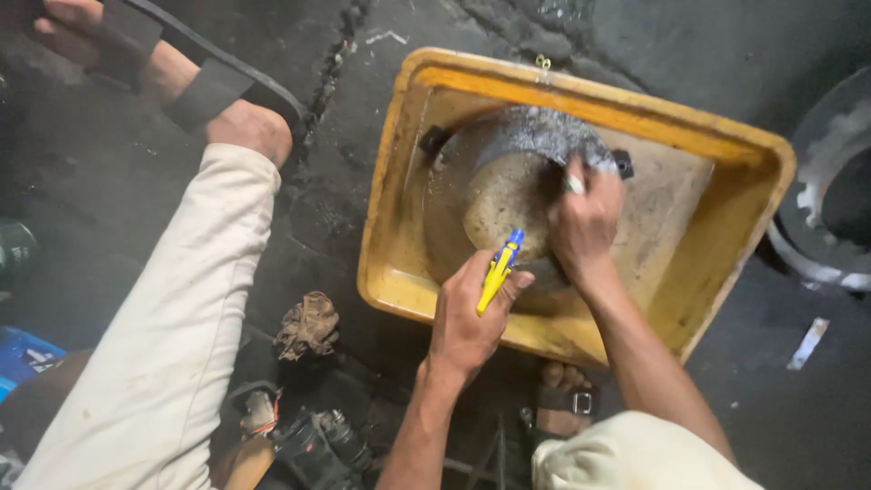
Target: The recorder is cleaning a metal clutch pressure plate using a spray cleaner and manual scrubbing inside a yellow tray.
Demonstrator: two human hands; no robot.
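Note:
A yellow plastic tub [726,154] sits on the dark floor with murky liquid in it. Inside stands a round grey metal part [513,181], dirty and wet. My left hand [467,313] is closed around a yellow and blue brush handle [497,272], its blue end pointing at the part's face. My right hand [585,218], with a ring on one finger, grips the upper right rim of the metal part and steadies it.
My left leg in pale trousers [181,318] stretches left, foot in a black sandal [209,86]. A crumpled rag [308,325] lies beside the tub. A large metal ring [826,191] is at the right edge. Dark tools [318,445] lie near my knees.

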